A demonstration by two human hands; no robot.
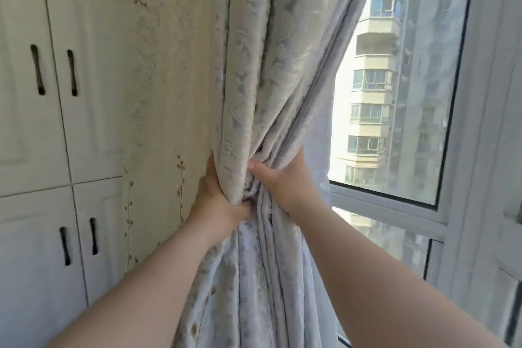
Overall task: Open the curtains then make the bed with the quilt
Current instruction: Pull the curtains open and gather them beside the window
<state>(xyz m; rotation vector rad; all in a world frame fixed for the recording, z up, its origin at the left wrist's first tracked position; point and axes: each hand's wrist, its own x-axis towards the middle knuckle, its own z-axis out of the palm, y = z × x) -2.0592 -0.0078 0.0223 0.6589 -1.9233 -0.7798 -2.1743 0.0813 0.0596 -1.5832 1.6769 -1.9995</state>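
Observation:
A pale grey-blue patterned curtain [254, 70] hangs bunched against the wall at the left edge of the window [395, 93]. My left hand [217, 200] grips the gathered folds from the left, thumb in front and fingers wrapped behind the cloth. From the right, my right hand [285, 178] grips the same bunch at about the same height, squeezing it into a narrow waist. Below the hands the fabric falls in long pleats. Neither bed nor quilt is in view.
White cabinet doors [36, 127] with dark handles fill the left side. Floral wallpaper [166, 93] lies between them and the curtain. A sheer white curtain [485, 150] hangs at the right over the window frame. Apartment towers show outside.

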